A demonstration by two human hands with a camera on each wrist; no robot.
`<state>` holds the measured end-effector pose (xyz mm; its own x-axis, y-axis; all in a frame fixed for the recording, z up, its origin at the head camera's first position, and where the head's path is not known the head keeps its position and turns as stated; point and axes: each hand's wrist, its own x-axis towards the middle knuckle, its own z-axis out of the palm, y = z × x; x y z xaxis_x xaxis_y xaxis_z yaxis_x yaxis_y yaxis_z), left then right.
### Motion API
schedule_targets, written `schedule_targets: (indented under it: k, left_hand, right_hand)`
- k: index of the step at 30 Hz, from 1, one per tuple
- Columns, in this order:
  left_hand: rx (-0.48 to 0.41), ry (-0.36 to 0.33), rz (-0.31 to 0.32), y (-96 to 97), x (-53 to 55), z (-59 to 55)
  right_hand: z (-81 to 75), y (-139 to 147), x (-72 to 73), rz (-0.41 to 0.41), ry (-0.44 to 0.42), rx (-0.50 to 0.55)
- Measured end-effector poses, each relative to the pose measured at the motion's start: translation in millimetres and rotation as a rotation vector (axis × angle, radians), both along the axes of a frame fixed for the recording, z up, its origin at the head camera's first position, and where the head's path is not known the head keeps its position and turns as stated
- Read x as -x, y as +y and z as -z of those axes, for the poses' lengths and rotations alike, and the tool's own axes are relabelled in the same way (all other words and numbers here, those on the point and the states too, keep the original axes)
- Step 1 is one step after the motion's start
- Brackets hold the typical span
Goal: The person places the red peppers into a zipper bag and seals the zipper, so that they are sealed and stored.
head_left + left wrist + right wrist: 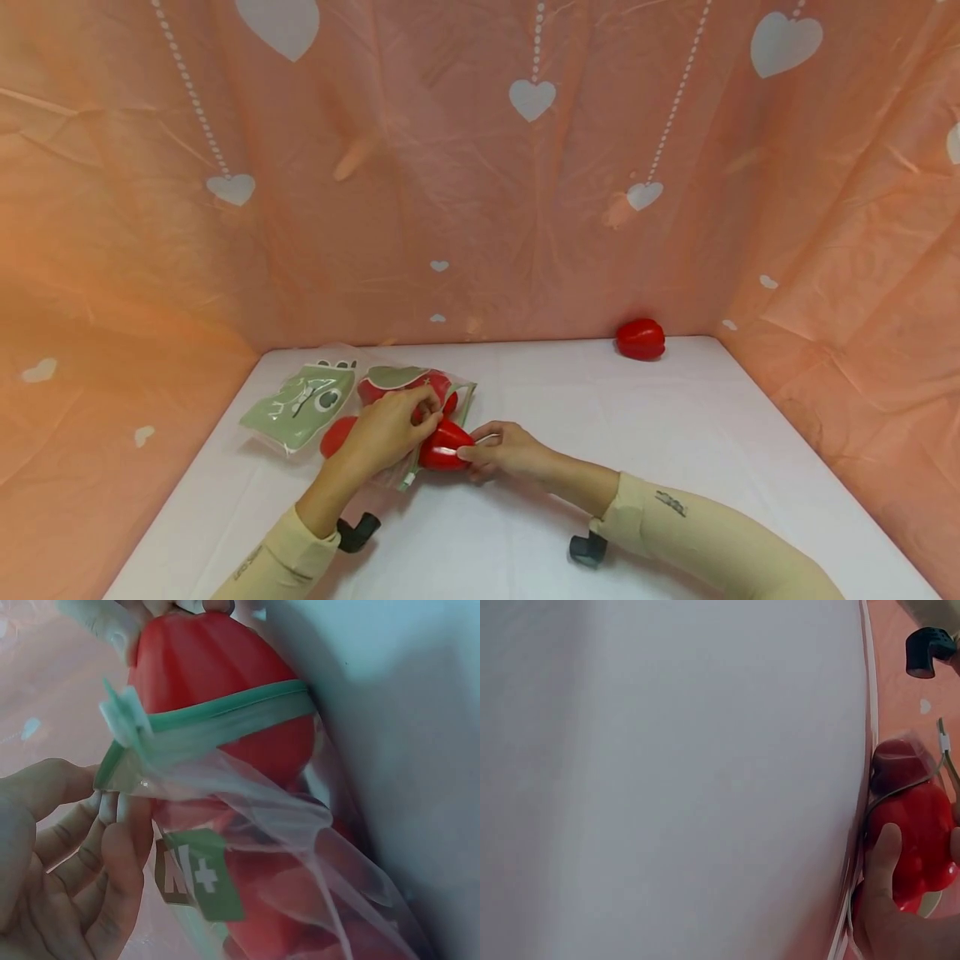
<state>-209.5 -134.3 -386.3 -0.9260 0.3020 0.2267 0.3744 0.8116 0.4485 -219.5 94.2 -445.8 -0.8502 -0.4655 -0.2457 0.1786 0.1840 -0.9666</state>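
A red bell pepper (448, 448) sits partway in the mouth of a clear zip bag (225, 724) with a green seal strip and a white slider (126, 716). My right hand (513, 452) grips the pepper's outer end, thumb along its side in the right wrist view. With thumb and fingertips, my left hand (388, 427) pinches the bag's rim beside the slider. Farther inside, more red things show through the plastic, among them a rounded one (339, 436); the left hand partly covers the bag in the head view.
Left of the bag lies a green printed pouch (300, 407) with a cartoon eye, inside clear plastic. Another red bell pepper (641, 339) rests at the table's back right, near the pink curtain (480, 208). White cloth covers the table (570, 400).
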Motion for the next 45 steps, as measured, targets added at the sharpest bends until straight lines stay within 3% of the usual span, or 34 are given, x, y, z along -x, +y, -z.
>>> schedule_targets:
  k: [8, 21, 39, 45]
  left_hand:
    - [0.016, 0.0, -0.006, 3.1, 1.1, -1.5]
    - [-0.007, 0.022, 0.041, 2.4, 3.1, -0.6]
    - [-0.002, 0.048, 0.028, -1.3, 4.5, -1.2]
    - [-0.028, 0.03, 0.018, -3.4, 3.6, -2.4]
  right_hand:
    - [2.7, -8.7, 0.8, 0.003, -0.015, 0.006]
    - [5.0, -21.6, 4.1, 0.008, -0.008, 0.088]
    - [9.1, -38.3, 14.5, 0.021, 0.044, 0.114]
    - [11.5, -38.7, 15.9, 0.058, 0.017, 0.146]
